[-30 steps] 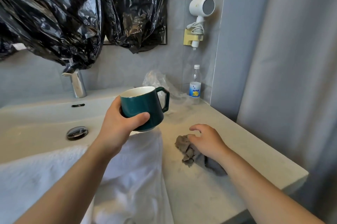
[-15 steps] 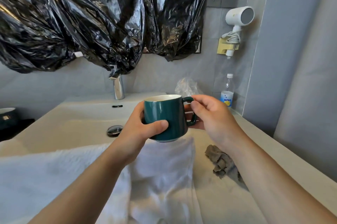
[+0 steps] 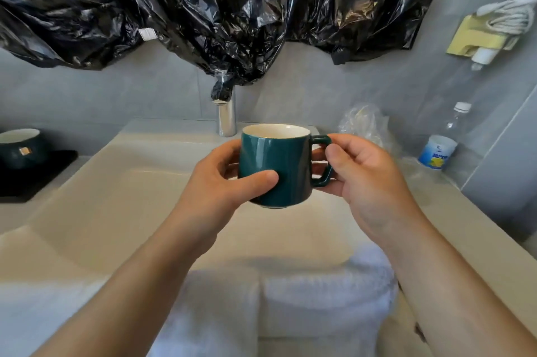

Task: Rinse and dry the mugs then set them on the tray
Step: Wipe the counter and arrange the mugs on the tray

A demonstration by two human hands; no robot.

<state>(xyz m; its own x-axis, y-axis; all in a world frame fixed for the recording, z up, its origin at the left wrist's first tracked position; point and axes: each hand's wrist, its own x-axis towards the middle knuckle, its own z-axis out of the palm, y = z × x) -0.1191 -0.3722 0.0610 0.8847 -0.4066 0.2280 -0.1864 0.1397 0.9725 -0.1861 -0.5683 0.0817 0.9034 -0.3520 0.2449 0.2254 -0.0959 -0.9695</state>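
**The green mug (image 3: 276,164) is being held over the sink (image 3: 116,196)**

The person is holding the green mug upright in the air above the sink, in front of the faucet (image 3: 227,121). The left hand (image 3: 215,182) is gripping the body of the mug, with the thumb lying across its front. The right hand (image 3: 369,182) is pinching the handle between thumb and fingers. A second mug (image 3: 20,147) is standing on the black tray (image 3: 49,173), left of the sink. A white towel (image 3: 305,298) is lying over the near edge of the sink. A water bottle (image 3: 437,153) is standing to the right of the sink.
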